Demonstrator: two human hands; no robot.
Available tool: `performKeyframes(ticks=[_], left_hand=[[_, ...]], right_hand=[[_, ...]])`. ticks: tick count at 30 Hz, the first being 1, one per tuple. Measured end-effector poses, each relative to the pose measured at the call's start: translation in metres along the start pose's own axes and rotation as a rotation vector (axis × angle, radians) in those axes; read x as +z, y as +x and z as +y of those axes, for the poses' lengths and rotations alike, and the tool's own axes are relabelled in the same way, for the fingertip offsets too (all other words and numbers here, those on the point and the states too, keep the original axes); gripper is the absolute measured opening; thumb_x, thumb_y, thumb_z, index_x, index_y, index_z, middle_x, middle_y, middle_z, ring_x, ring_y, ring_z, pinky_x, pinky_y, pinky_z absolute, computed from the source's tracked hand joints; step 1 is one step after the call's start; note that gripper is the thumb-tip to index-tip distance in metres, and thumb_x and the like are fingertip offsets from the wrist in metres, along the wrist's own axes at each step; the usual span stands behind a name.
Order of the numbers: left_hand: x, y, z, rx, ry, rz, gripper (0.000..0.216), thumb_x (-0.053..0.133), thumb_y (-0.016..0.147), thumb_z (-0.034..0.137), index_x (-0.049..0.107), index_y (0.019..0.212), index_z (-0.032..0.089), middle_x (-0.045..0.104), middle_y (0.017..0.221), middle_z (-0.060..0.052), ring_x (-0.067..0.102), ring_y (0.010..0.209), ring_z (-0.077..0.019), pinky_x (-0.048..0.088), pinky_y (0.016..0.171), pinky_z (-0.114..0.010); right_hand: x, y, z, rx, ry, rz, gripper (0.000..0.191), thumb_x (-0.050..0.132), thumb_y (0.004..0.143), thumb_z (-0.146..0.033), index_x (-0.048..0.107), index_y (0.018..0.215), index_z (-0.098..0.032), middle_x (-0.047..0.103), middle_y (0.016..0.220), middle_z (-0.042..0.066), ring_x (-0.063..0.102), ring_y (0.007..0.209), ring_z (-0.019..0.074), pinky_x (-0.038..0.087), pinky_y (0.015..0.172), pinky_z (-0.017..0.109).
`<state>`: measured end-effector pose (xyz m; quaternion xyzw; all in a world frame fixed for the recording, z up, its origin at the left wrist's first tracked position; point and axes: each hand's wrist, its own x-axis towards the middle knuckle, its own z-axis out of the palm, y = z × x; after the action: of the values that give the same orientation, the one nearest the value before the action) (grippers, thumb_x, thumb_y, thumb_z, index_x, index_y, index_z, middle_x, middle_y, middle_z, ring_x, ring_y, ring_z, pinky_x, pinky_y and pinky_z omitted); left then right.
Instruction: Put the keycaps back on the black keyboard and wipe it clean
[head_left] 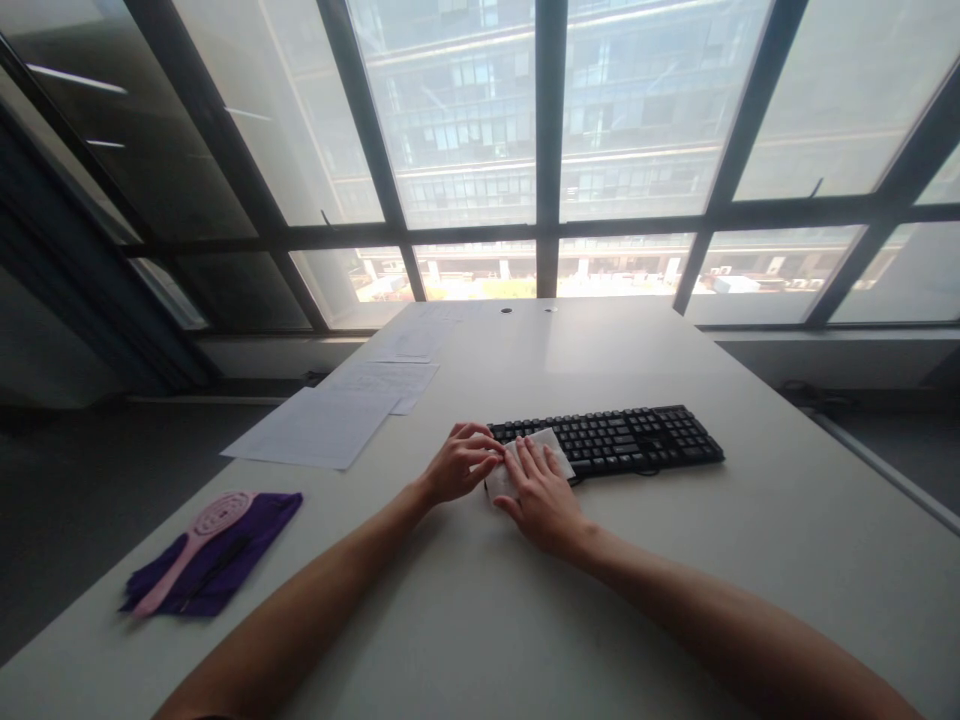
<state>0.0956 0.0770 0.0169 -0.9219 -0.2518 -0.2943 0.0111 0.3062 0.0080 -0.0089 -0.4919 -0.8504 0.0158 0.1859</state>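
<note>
A black keyboard [622, 440] lies on the white table in front of me. Over its left end is a white tissue [501, 484], partly covered by my hands. My right hand [541, 500] rests on the tissue, palm down, fingers stretched out and slightly spread. My left hand [460, 464] is at the keyboard's left end, its fingers loosely bent and apart, with the tips close to the right fingers. Whether those left fingertips touch the keys or the tissue, I cannot tell.
White paper sheets [315, 428] lie along the table's left side. Nearer, a pink hairbrush [217, 515] and a thin dark item [214, 572] rest on a folded purple cloth [262, 530]. Large windows [465, 130] stand beyond the table's far edge.
</note>
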Motion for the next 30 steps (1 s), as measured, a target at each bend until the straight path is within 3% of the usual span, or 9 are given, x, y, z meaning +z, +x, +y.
performKeyframes(ticks=[8,13,16,22,26,30], left_hand=[[0.0006,-0.0022,-0.0024,0.001,0.014,0.040,0.024,0.054,0.100,0.029,0.075,0.089,0.026,0.078,0.097,-0.001,0.060,0.107,-0.0210,0.038,0.099,-0.043],[0.0002,-0.0022,-0.0017,-0.013,0.032,0.013,0.029,0.050,0.102,0.033,0.076,0.091,0.024,0.078,0.103,-0.003,0.061,0.108,-0.0219,0.039,0.099,-0.043],[0.0007,-0.0011,-0.0009,-0.015,0.038,0.017,0.030,0.049,0.102,0.033,0.076,0.092,0.025,0.078,0.103,-0.004,0.062,0.107,-0.0215,0.040,0.099,-0.043],[0.0015,0.0011,0.0006,-0.054,0.063,0.074,0.028,0.049,0.102,0.031,0.076,0.096,0.024,0.078,0.099,-0.003,0.062,0.104,-0.0219,0.040,0.096,-0.044],[0.0007,0.0006,-0.0003,-0.055,0.071,0.082,0.029,0.048,0.103,0.030,0.076,0.097,0.026,0.078,0.103,-0.002,0.061,0.105,-0.0216,0.040,0.095,-0.044],[0.0005,-0.0006,-0.0018,-0.058,0.087,0.071,0.030,0.048,0.103,0.033,0.076,0.096,0.025,0.077,0.105,-0.003,0.060,0.107,-0.0220,0.040,0.096,-0.044]], right_hand=[[-0.0001,0.0006,0.0002,0.052,-0.021,0.005,0.073,0.048,0.098,-0.057,0.030,0.159,-0.020,0.019,0.165,0.018,0.012,0.154,0.0330,0.014,0.123,0.052],[0.0027,0.0035,0.0032,0.176,-0.060,0.027,0.082,0.043,0.097,-0.063,0.034,0.156,-0.006,0.018,0.164,0.024,0.012,0.154,0.0363,0.012,0.123,0.053],[0.0029,0.0022,0.0013,0.155,-0.054,0.048,0.083,0.044,0.097,-0.063,0.033,0.156,-0.006,0.019,0.164,0.025,0.013,0.154,0.0371,0.013,0.123,0.053],[0.0005,-0.0003,-0.0061,0.071,-0.024,0.039,0.076,0.054,0.094,-0.059,0.031,0.158,-0.025,0.017,0.166,0.019,0.010,0.154,0.0382,0.015,0.121,0.056],[-0.0012,-0.0005,-0.0054,0.076,-0.019,0.014,0.074,0.053,0.095,-0.058,0.032,0.158,-0.025,0.018,0.166,0.019,0.010,0.154,0.0386,0.015,0.121,0.057],[0.0003,0.0001,-0.0035,0.090,-0.030,-0.005,0.078,0.046,0.097,-0.061,0.032,0.158,-0.015,0.018,0.165,0.021,0.011,0.154,0.0368,0.012,0.122,0.056]])
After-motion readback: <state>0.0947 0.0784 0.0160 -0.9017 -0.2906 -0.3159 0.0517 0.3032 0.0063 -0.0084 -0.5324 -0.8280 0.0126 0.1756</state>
